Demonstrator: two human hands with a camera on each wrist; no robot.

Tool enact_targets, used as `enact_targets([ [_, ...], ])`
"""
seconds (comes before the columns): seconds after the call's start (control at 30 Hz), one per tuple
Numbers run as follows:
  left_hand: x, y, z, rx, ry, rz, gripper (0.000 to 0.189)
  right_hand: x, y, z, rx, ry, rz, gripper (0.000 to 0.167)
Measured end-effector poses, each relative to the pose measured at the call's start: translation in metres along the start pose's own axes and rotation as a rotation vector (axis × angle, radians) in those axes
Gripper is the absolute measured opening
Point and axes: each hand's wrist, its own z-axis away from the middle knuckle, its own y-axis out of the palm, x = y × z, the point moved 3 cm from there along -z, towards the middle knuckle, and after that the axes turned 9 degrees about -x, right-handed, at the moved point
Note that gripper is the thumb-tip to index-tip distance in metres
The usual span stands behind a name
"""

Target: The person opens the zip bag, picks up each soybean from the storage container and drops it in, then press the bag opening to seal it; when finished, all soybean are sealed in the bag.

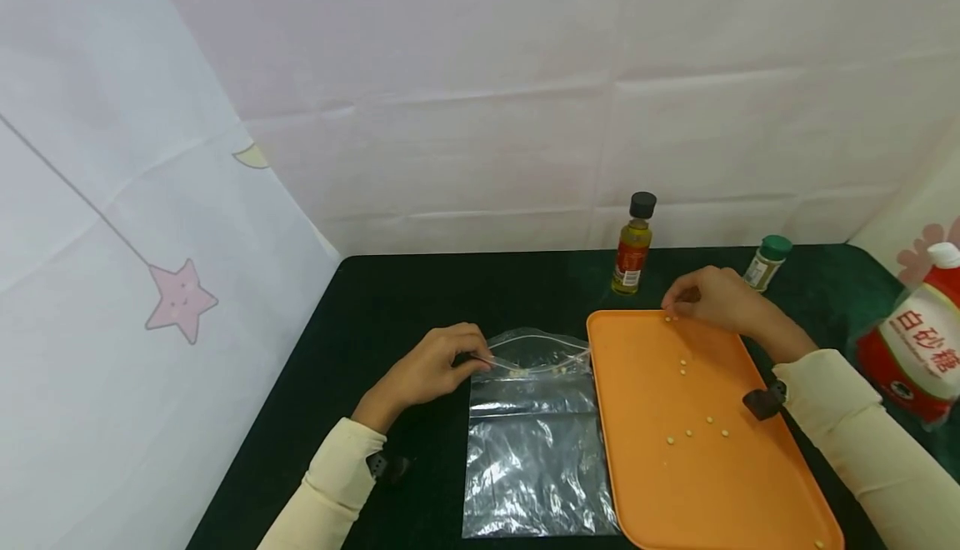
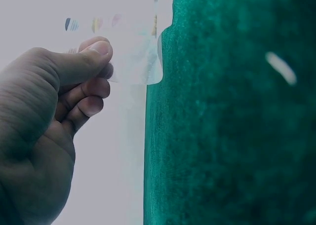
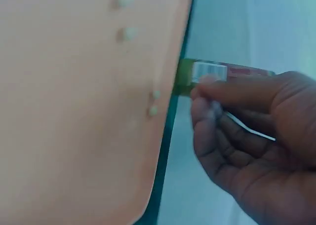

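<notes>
My left hand pinches the upper left corner of a clear zip bag, which lies on the dark green table with its mouth slightly parted. A few pale bits show near the bag's mouth. In the left wrist view, thumb and fingers hold the bag's edge. Beside the bag lies an orange tray with several small pale soybeans scattered on it. Over the tray's far edge is my right hand, fingers curled. A whitish soybean shows blurred between its thumb and fingers.
An oil bottle with a black cap stands behind the tray. To its right is a small green-lidded jar, partly behind the right hand. A red and white sugar bag stands at the far right. Cloth walls border the table.
</notes>
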Motion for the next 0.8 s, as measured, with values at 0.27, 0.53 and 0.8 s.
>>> enact_targets([
  [0.27,0.001,0.001,0.0,-0.001,-0.003,0.008,0.008,-0.007,-0.009,0.007,-0.03,0.158,-0.554,0.042],
  [0.53,0.001,0.0,-0.001,-0.003,-0.008,0.014,0.009,0.002,-0.012,0.012,0.031,0.072,-1.085,0.024],
  [0.8,0.0,0.0,-0.001,0.003,-0.01,0.004,0.008,0.036,0.003,0.007,0.061,0.105,-0.938,0.033],
])
